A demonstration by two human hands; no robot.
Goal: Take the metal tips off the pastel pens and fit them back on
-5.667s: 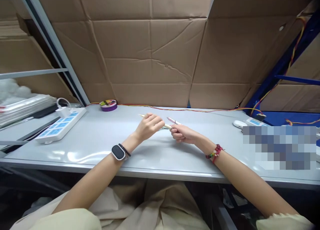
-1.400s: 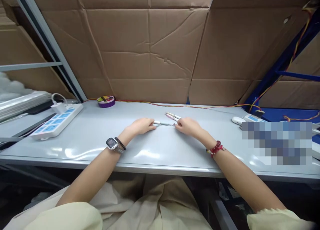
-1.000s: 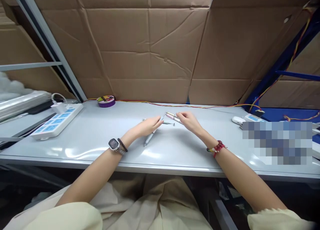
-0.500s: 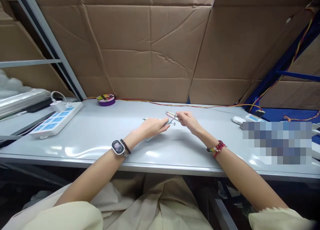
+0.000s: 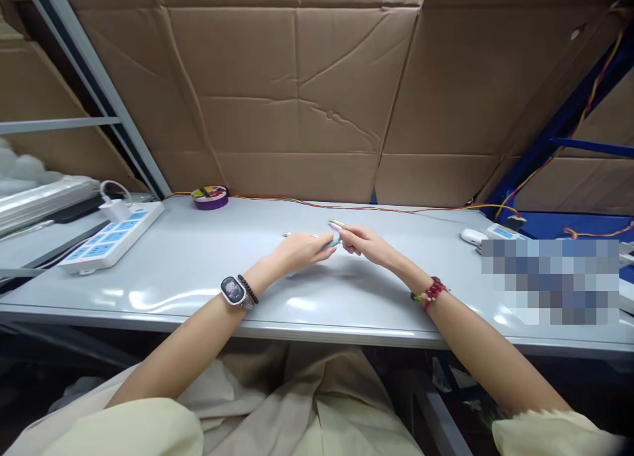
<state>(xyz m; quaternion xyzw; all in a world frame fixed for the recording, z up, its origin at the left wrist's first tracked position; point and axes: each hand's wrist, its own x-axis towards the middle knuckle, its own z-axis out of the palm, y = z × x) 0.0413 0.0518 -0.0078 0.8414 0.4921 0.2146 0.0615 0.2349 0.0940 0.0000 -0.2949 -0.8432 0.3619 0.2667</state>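
Observation:
My left hand is closed around a slim light blue pen, whose end sticks out past the thumb toward the right. Against that end, the bent fingers of my right hand come together in a pinch; what lies between them is too small and covered to make out. Slim pale pens lie on the table just behind the fingers, partly hidden by my right hand. Another thin silvery tip shows behind my left hand, the rest of it covered.
A white power strip with a plugged-in charger is on the left. A purple round tin-like object sits at the back, by a red and yellow cable along the cardboard wall. At right is a white mouse-like object beside a blurred-out patch.
My right hand has shifted left and its fingers now meet the end of the light blue pen, covering more of the pale pens behind. My left hand has hardly moved.

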